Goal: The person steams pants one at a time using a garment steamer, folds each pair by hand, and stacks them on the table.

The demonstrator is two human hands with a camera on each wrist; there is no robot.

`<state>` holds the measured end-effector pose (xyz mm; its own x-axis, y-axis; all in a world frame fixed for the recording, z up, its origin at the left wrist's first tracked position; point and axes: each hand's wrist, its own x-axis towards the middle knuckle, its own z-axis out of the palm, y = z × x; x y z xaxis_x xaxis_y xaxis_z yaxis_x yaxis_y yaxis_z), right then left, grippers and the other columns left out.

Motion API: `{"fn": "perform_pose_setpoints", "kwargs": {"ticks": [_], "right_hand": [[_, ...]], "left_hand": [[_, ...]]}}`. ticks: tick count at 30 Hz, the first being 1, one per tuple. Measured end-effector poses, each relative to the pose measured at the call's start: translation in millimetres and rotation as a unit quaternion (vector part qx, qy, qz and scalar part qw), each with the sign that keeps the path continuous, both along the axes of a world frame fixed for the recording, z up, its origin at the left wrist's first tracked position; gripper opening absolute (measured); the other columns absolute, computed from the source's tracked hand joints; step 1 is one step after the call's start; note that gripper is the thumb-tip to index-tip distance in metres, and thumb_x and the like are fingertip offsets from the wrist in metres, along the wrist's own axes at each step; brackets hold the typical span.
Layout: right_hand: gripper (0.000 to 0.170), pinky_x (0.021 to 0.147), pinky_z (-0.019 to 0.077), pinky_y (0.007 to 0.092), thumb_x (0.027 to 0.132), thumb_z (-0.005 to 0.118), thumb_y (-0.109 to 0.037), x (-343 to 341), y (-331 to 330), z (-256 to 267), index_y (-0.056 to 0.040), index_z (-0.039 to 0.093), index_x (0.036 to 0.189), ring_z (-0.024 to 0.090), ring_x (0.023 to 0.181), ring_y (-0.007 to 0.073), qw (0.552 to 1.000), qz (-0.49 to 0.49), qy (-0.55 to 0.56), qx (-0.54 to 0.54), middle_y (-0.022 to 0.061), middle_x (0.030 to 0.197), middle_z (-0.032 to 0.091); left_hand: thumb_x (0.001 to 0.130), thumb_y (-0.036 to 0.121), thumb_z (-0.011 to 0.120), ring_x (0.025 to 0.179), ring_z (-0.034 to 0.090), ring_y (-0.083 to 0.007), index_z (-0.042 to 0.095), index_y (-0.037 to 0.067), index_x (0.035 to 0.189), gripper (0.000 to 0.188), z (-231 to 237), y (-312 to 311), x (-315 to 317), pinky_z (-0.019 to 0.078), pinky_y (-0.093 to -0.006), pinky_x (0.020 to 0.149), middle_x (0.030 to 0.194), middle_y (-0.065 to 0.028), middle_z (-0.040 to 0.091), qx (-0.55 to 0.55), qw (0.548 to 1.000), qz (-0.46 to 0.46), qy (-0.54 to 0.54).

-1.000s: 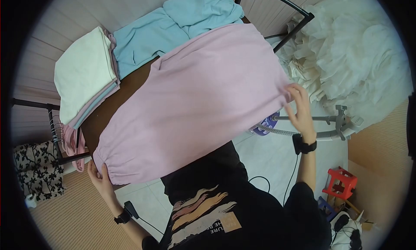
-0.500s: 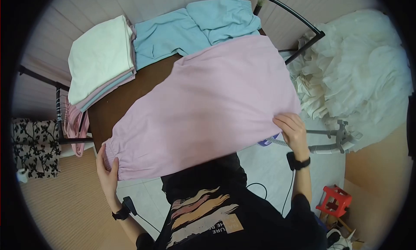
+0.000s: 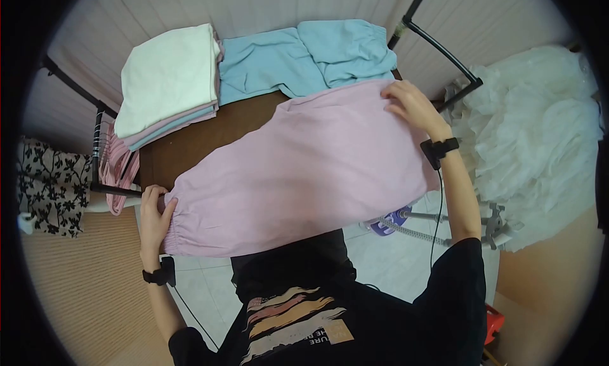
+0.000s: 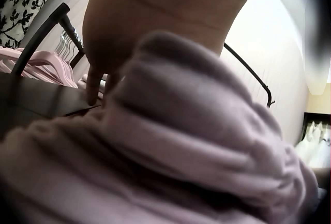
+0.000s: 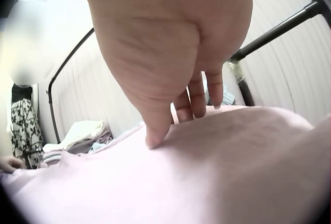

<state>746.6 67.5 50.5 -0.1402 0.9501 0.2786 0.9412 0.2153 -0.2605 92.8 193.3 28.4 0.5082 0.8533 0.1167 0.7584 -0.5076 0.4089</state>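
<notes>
A pair of light pink trousers (image 3: 304, 169), folded lengthwise, lies spread over the brown table. At its gathered cuff on the left, my left hand (image 3: 154, 220) holds the hem, thumb on the cloth. My right hand (image 3: 415, 109) touches the upper right end with its fingertips, the fingers relaxed. In the right wrist view, thumb and fingers of the right hand (image 5: 176, 53) stand apart on the pink cloth (image 5: 155, 182). Raised folds of pink cloth (image 4: 196, 110) partly cover the left hand (image 4: 160, 14) in the left wrist view.
Folded clothes, white on top (image 3: 168, 71), are stacked at the back left of the table (image 3: 222, 128). Light blue trousers (image 3: 273, 61) lie behind the pink ones. Black rack bars (image 3: 444, 52) flank the table; white ruffled fabric (image 3: 533, 137) and a steamer stand (image 3: 419, 220) are at the right.
My right hand has moved from the near right edge of the pink trousers up to their far right end. My left hand stays at the cuff. The head view has shifted.
</notes>
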Motion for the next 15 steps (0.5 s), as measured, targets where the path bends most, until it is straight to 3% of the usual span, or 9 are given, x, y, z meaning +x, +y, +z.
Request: {"fn": "perform_pose_setpoints", "kwargs": {"ticks": [2,5,7,9,10,11,13,14,15], "right_hand": [[0.027,0.098,0.046,0.0435,0.082,0.077,-0.018,-1.8,14.4,-7.0,-0.0028,0.063,0.099,0.061,0.106,0.0362,0.997,0.05,-0.049,-0.042,0.0131,0.102,0.068],[0.029,0.098,0.0455,0.0428,0.083,0.076,-0.022,3.7,16.5,-4.0,-0.0036,0.064,0.103,0.061,0.107,0.0361,0.991,0.044,-0.051,-0.117,0.0131,0.102,0.067],[0.03,0.091,0.0472,0.0384,0.086,0.077,-0.024,24.1,16.0,-14.9,-0.0016,0.066,0.104,0.061,0.1,0.0332,0.993,0.064,-0.064,-0.072,0.0138,0.102,0.068],[0.026,0.088,0.0488,0.039,0.094,0.071,-0.02,36.3,19.1,1.4,0.0024,0.065,0.106,0.063,0.1,0.0363,0.967,-0.042,0.077,-0.238,0.0191,0.106,0.068],[0.024,0.082,0.0496,0.038,0.098,0.066,-0.018,39.3,20.2,14.7,0.005,0.062,0.103,0.06,0.091,0.0375,0.968,-0.068,0.146,-0.19,0.0203,0.099,0.064],[0.024,0.082,0.0496,0.038,0.098,0.066,-0.018,43.6,26.7,13.9,0.005,0.062,0.103,0.06,0.091,0.0375,0.968,-0.068,0.145,-0.191,0.0203,0.099,0.064],[0.024,0.086,0.0482,0.0391,0.098,0.066,-0.019,55.6,42.8,3.5,0.0045,0.062,0.101,0.058,0.093,0.0365,0.987,-0.023,0.129,-0.088,0.0185,0.097,0.059],[0.025,0.091,0.046,0.0397,0.098,0.067,-0.021,63.3,50.2,-16.6,0.0028,0.063,0.099,0.055,0.097,0.0361,0.996,0.031,0.06,-0.056,0.0178,0.1,0.056],[0.025,0.091,0.046,0.0397,0.098,0.067,-0.021,64.1,47.8,-26.5,0.0028,0.063,0.099,0.055,0.097,0.0361,0.996,0.029,0.06,-0.059,0.0178,0.1,0.056]], "left_hand": [[0.087,0.007,0.075,0.109,0.061,-0.0387,0.061,-0.002,0.116,0.034,4.8,-8.7,5.0,0.0491,-0.0418,0.094,0.115,-0.0184,0.061,-0.006,1.0,0.016,-0.005],[0.087,0.007,0.076,0.103,0.061,-0.0385,0.061,-0.004,0.111,0.03,6.1,-16.7,4.1,0.0493,-0.0409,0.091,0.11,-0.0188,0.06,0.005,0.996,0.024,-0.08],[0.087,0.007,0.076,0.096,0.058,-0.039,0.061,-0.005,0.108,0.028,3.1,-13.9,-6.1,0.0479,-0.0417,0.087,0.106,-0.0203,0.059,-0.024,0.999,0.013,-0.037],[0.087,0.007,0.076,0.092,0.057,-0.0392,0.061,-0.005,0.107,0.028,8.4,-10.5,-13.1,0.047,-0.0422,0.084,0.103,-0.0209,0.059,-0.043,0.999,-0.016,-0.028],[0.087,0.008,0.075,0.089,0.056,-0.0393,0.061,-0.005,0.107,0.027,11.6,-7.7,-13.9,0.046,-0.0427,0.082,0.1,-0.0215,0.059,-0.056,0.997,-0.041,-0.017],[0.087,0.008,0.075,0.089,0.056,-0.0393,0.061,-0.005,0.107,0.027,13.4,-6.5,-13.0,0.046,-0.0427,0.082,0.1,-0.0215,0.059,-0.057,0.997,-0.042,-0.018],[0.088,0.01,0.074,0.086,0.054,-0.0398,0.062,-0.005,0.105,0.025,14.5,-7.5,-12.0,0.0438,-0.0439,0.079,0.092,-0.022,0.059,-0.073,0.997,-0.016,-0.014],[0.088,0.01,0.074,0.086,0.054,-0.0398,0.062,-0.005,0.105,0.025,14.4,-6.1,-11.7,0.0438,-0.0439,0.079,0.092,-0.022,0.059,-0.077,0.997,-0.018,-0.011],[0.09,0.011,0.072,0.085,0.054,-0.04,0.062,-0.006,0.103,0.023,13.7,-4.3,-11.2,0.0432,-0.0442,0.079,0.09,-0.022,0.059,-0.066,0.997,-0.026,0.019]]}}
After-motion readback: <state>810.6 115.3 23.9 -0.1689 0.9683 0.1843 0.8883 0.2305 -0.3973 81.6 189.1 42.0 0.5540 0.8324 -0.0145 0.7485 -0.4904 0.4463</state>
